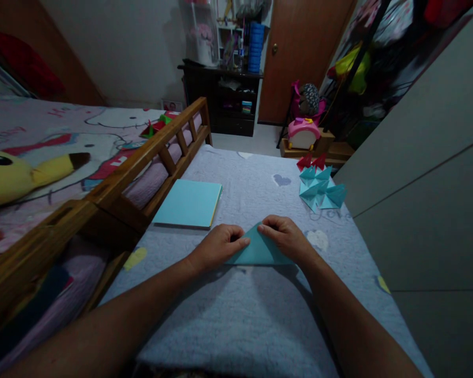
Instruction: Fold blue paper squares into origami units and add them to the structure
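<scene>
A light-blue sheet of paper (262, 251), folded into a triangle, lies over the bed with its long edge toward me. My left hand (225, 242) pinches its left sloping side between thumb and fingers. Near the top corner, my right hand (284, 235) is closed on the right side of the same paper. Both hands partly cover its edges. To the left sits a stack of square paper (189, 202) with a light-blue sheet on top. Several folded light-blue paper pieces (319, 186) stand at the far right, with red folded paper pieces (310, 163) behind them.
The patterned bed sheet (244, 315) is the work surface. A wooden rail (150, 152) runs along the left, with another bed and a yellow plush toy (35, 176) beyond. On the right rises a pale cabinet (418, 173). A dark shelf (224, 100) and pink toy case (302, 134) are at the back.
</scene>
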{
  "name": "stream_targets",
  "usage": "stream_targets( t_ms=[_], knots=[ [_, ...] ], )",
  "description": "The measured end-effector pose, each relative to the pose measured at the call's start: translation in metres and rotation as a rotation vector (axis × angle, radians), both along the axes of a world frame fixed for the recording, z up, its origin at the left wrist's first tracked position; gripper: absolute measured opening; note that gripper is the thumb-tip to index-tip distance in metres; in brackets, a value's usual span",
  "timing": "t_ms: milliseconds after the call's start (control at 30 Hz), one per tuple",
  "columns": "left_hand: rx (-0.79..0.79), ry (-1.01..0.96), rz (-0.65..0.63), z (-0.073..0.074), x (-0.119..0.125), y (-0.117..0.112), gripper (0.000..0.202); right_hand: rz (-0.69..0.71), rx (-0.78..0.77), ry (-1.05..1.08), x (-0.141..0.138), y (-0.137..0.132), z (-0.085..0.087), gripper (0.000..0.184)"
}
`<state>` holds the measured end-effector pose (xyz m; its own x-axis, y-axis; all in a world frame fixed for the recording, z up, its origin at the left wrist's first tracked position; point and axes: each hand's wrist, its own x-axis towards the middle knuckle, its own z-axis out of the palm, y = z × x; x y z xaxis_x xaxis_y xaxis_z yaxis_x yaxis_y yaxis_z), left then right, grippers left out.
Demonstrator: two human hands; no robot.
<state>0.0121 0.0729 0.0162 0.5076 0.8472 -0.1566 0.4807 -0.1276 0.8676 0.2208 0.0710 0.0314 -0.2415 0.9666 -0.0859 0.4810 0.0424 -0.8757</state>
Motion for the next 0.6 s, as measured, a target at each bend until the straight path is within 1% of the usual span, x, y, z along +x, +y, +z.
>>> stream_targets(
  t_ms=[167, 233, 400, 500, 600],
  knots=[
    [0.166, 0.148, 0.006, 0.002, 0.001, -0.003, 0.031, -0.066, 0.068, -0.073, 0.007, 0.007, -0.008, 0.024],
    [0.229, 0.236, 0.008, 0.001, 0.002, -0.005, 0.030, -0.072, 0.102, -0.156, 0.008, 0.009, -0.012, 0.023],
    [0.342, 0.519, -0.012, -0.002, 0.004, -0.009, 0.027, -0.009, 0.206, -0.537, 0.002, 0.011, -0.015, 0.021],
    [0.379, 0.629, -0.012, -0.002, 0.004, -0.012, 0.026, 0.015, 0.230, -0.616, -0.003, 0.011, -0.015, 0.022],
    [0.486, 0.645, 0.023, -0.002, 0.004, -0.013, 0.017, 0.030, 0.249, -0.676, -0.005, 0.010, -0.016, 0.024]
  ],
)
